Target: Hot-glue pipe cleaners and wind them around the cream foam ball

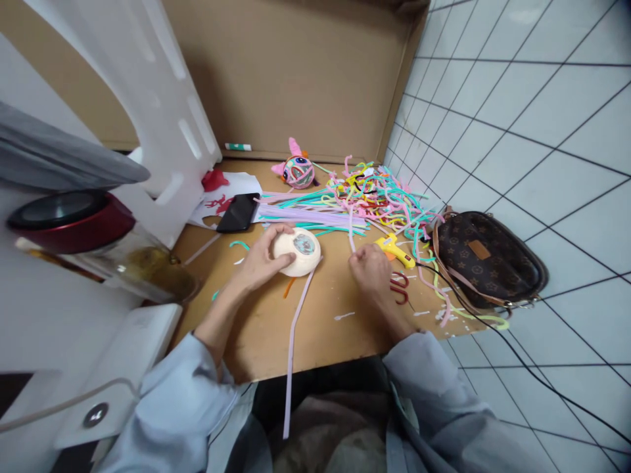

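My left hand is closed around the side of a cream, round thing with a grey and teal patterned centre; I cannot tell what it is. From its lower right edge a lavender pipe cleaner hangs down past the table's front edge. To the right, my right hand is curled into a fist on a pale pink pipe cleaner, which sticks up above the fingers. Just beyond that hand lie a yellow glue gun and red-handled scissors, partly hidden by the wrist.
A tangled heap of coloured pipe cleaners lies at the back right, near a pink-eared ball toy. A black phone rests on paper. A brown handbag stands right, a cable running past it. A glass jar is at left.
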`<state>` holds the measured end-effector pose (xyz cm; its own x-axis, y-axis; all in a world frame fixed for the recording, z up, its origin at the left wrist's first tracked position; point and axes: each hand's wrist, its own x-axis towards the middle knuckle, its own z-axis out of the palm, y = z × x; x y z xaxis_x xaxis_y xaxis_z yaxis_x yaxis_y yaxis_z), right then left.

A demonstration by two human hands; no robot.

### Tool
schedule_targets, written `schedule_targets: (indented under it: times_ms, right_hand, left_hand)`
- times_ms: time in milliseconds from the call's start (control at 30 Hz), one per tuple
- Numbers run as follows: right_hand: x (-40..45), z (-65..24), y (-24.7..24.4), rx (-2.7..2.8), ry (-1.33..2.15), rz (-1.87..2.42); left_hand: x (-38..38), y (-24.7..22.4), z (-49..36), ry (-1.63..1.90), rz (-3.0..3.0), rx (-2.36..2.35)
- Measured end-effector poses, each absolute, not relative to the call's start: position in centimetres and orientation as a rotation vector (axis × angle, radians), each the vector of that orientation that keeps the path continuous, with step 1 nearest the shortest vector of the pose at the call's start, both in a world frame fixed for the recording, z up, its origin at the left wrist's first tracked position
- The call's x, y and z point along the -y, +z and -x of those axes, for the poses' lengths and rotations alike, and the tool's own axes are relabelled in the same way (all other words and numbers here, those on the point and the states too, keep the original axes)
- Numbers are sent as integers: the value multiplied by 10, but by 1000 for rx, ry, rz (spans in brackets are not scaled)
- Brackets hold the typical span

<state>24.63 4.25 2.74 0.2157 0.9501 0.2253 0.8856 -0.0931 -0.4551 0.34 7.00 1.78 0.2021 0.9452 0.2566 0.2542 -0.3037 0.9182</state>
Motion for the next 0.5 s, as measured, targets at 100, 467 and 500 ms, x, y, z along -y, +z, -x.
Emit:
schedule_targets:
  times_ms: [100,467,500]
  right_hand:
    - [-47,-248,38,1321,404,1484]
    - [-66,-207,84,1250,703,684]
    - [-64,-204,79,1261,678,693]
  left_hand:
    - [-70,18,-5,1131,-1700,-1153]
    - [-70,17,-4,1156,-1732,-1182]
    - [-70,16,-4,1160,-1733,-1185]
